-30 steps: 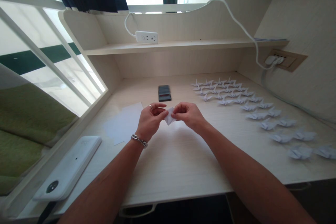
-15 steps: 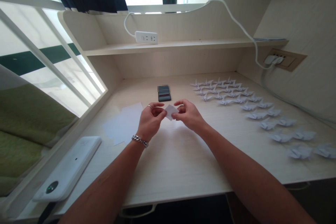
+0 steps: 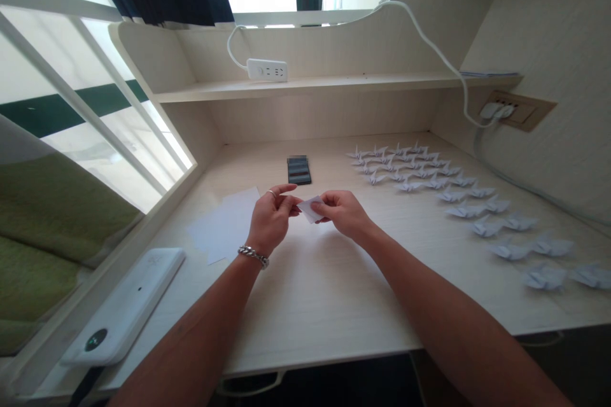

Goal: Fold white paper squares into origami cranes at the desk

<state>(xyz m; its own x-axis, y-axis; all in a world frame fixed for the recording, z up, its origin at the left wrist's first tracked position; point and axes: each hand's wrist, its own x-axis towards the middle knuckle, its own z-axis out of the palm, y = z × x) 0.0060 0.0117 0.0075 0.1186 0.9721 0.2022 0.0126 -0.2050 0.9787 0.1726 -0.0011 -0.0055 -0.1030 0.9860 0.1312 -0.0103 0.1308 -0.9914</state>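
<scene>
A small white folded paper point(image 3: 309, 208) is held up over the desk between my two hands. My right hand point(image 3: 347, 213) pinches it from the right, thumb on top and the fingers behind. At its left corner, the thumb and fingertips of my left hand point(image 3: 271, 219) close on the edge, while the index finger stretches out above. Some left fingertips are hidden behind the paper. Loose sheets of white paper point(image 3: 229, 219) lie on the desk beside my left hand. Several folded paper cranes point(image 3: 436, 183) stand in rows to the right of my right hand.
A phone-like dark device point(image 3: 299, 170) lies behind my hands. At the left edge is a long white device point(image 3: 128, 305) with a black cable. A white power strip point(image 3: 267, 70) stands on the shelf point(image 3: 329, 84), and a white cable point(image 3: 443, 57) runs to the wall socket point(image 3: 520, 109).
My right hand has turned and taken a fuller grip, with its thumb further over the paper. My left thumb has drawn back slightly left, and the paper has tilted.
</scene>
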